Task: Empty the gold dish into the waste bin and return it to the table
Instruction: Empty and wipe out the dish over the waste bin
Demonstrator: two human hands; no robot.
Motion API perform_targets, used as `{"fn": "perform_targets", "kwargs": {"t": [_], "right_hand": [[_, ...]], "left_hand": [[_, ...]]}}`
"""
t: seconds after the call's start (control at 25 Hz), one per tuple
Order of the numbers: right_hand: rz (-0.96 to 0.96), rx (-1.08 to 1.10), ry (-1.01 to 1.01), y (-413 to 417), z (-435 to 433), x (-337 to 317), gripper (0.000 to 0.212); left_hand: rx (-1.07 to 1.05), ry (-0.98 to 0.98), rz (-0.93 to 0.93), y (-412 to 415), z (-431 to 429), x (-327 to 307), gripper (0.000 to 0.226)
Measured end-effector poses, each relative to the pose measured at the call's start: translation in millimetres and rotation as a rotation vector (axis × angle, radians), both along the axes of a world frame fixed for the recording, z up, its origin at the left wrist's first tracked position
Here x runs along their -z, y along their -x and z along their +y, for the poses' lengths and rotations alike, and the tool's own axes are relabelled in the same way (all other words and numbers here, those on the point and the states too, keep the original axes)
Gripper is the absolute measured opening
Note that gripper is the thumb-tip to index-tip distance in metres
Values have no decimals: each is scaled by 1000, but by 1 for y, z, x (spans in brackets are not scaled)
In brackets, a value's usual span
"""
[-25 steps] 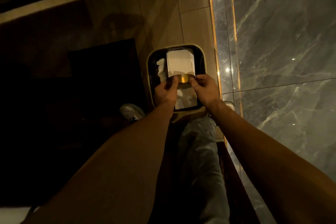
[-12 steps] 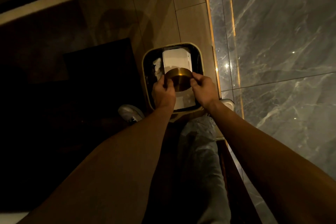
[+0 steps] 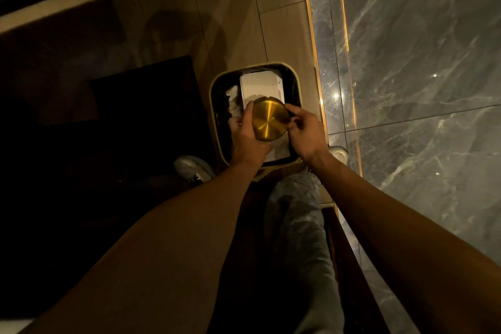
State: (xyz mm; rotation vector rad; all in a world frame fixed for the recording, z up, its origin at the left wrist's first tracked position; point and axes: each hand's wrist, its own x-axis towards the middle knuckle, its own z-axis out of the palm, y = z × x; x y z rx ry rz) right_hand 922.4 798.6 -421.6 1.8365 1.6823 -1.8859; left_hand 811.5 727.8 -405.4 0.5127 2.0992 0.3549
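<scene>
Two hands on it: left hand [image 3: 245,134] and right hand [image 3: 305,131] clamp the gold dish [image 3: 269,119] by its rim, flipped base-up over the waste bin [image 3: 296,84] so contents drop in.

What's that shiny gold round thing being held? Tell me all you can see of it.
The gold dish is round, looks like brushed metal, and catches the light. A flat circular face points at the camera; whether that is its underside is unclear. It is held above the open waste bin, with the left hand and right hand on opposite edges.
</scene>
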Motion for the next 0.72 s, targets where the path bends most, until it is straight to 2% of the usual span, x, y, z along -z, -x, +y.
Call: {"fn": "perform_targets", "kwargs": {"t": [0.24, 0.72], "right_hand": [[18, 9, 34, 3, 1, -9, 45], [75, -41, 17, -5, 19, -19, 35]], "left_hand": [[298, 11, 111, 4, -1, 8, 113], [535, 9, 265, 16, 6, 14, 108]]}}
